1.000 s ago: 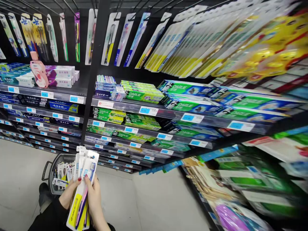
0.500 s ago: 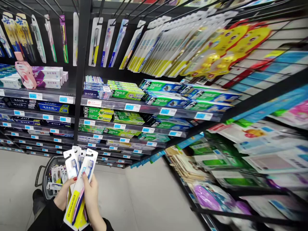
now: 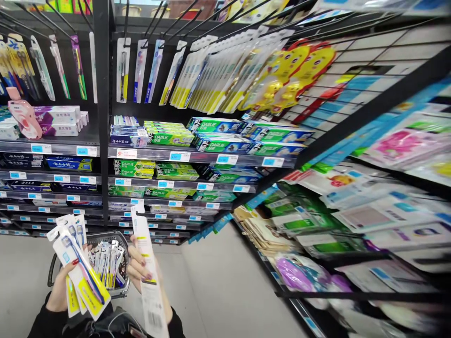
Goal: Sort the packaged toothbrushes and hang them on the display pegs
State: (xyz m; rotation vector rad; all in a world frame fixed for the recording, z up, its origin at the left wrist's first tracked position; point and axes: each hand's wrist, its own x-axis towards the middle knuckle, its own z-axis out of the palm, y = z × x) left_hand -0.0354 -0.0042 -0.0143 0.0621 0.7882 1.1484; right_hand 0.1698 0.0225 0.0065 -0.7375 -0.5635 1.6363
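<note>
My left hand (image 3: 60, 290) is closed on several packaged toothbrushes (image 3: 81, 277), fanned out, with white and yellow backing cards and the bristle heads up. A single toothbrush pack (image 3: 150, 277) stands nearly upright in my right hand (image 3: 139, 263), its white printed back and barcode turned towards me. My right fingers wrap across that back. Between and below both hands sits a grey basket (image 3: 125, 295) on the floor, holding many more toothbrush packs (image 3: 107, 263). The left-hand packs overlap, so some are partly hidden.
Ahead, toothbrush packs (image 3: 211, 75) hang from hooks above shelves of toothpaste boxes (image 3: 218, 141). A pink bottle (image 3: 25, 115) stands on the left shelf. Along the right runs a rack of bagged goods (image 3: 317, 249), with a wire grid (image 3: 366, 42) above. Pale floor (image 3: 211, 286) lies between.
My hands have moved apart, the left one leftwards with several packs. One pack is now separate in my right hand, turned back side towards me. The basket shows more fully between them.
</note>
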